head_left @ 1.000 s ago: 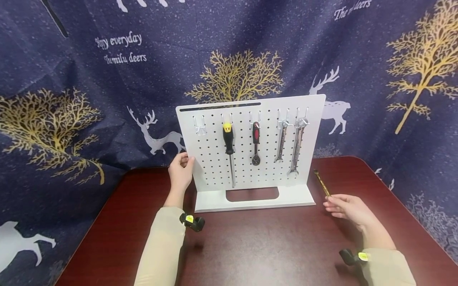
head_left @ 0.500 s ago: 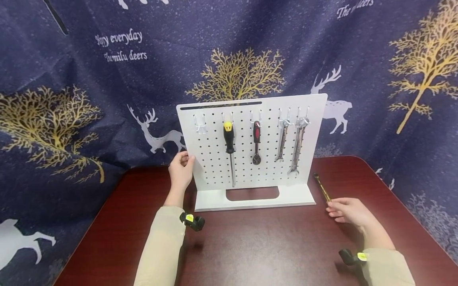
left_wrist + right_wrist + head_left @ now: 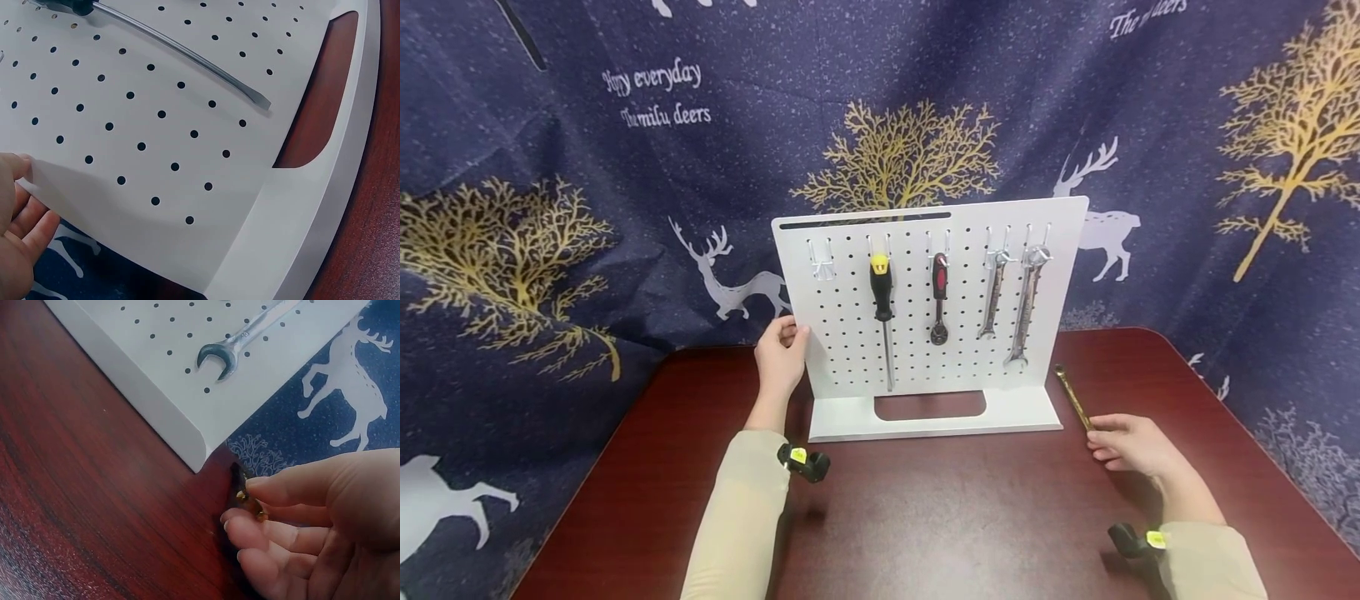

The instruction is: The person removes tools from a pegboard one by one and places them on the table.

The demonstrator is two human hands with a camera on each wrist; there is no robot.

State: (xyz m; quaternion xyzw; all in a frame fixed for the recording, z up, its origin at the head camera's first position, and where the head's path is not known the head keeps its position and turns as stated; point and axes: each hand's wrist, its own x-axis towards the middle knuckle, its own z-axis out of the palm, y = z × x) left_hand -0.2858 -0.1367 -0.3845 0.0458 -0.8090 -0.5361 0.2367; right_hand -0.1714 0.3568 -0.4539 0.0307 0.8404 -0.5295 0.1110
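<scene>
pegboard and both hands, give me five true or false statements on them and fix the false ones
1. The left hand holds the edge of the white pegboard. True.
2. In the head view, the screwdriver hangs to the right of the ratchet. False: it hangs to the left of it.
3. The right hand pinches a slim gold-coloured tool. True.
4. The leftmost hook carries a tool. False: no tool hangs on it.
5. In the head view, the longer silver wrench hangs to the right of the shorter silver wrench. True.
</scene>
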